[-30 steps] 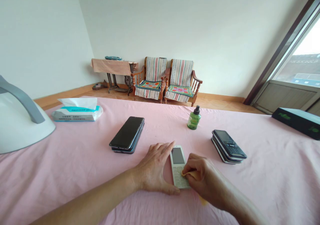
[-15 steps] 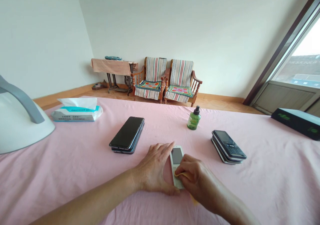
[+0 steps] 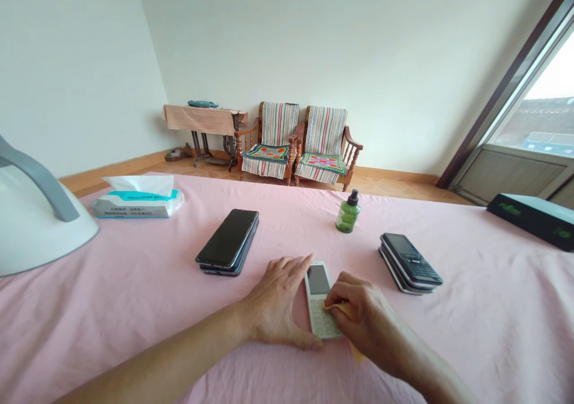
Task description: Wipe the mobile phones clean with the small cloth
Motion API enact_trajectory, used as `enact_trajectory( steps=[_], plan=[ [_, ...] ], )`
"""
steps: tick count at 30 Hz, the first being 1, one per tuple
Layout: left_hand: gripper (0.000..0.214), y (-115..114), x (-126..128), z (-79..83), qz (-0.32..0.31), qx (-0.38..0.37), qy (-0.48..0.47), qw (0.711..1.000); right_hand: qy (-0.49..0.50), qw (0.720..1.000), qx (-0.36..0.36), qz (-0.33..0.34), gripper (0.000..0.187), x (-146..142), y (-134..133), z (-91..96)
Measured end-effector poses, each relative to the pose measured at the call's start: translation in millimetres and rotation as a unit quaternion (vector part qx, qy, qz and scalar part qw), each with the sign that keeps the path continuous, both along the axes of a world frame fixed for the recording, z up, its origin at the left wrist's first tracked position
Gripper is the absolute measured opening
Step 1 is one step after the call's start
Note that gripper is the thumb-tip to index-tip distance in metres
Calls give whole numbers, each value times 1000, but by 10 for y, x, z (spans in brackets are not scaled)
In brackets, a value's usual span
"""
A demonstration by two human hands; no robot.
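Observation:
A white keypad phone [image 3: 319,290] lies face up on the pink tablecloth [image 3: 134,308] in front of me. My left hand [image 3: 275,302] rests flat along the phone's left edge, fingers together, thumb at its near end, holding it steady. My right hand [image 3: 359,317] is pinched on a small yellow cloth [image 3: 341,309] and presses it against the phone's keypad. A strip of the cloth sticks out under my right wrist.
Stacked black smartphones [image 3: 229,242] lie to the left, stacked black keypad phones [image 3: 410,262] to the right. A green spray bottle [image 3: 348,213] stands behind. A tissue pack [image 3: 139,198], a white appliance [image 3: 36,219] far left and a dark box [image 3: 533,219] far right.
My right hand rubbed the yellow cloth up the phone towards its screen, then slid back down and right onto the keypad. My left hand has stayed in place.

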State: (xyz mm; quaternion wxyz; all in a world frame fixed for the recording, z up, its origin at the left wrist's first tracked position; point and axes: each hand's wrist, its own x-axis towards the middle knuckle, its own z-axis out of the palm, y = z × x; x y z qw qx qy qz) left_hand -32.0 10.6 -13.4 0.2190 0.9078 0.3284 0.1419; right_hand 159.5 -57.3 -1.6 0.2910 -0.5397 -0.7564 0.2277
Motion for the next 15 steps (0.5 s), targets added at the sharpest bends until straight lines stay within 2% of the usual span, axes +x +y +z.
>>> enact_trajectory(
  steps=[4,9,15],
  plan=[
    [117,2,3,-7,-2,2,-5,1000,23,999,-12,43,30,-49,15,4],
    [115,-1,6,-4,-3,14,-4,1000,21,999,5,29,30,-105,51,-7],
    [116,3,6,-26,-4,17,-12,1000,11,998,-13,52,30,-86,54,-20]
  ],
)
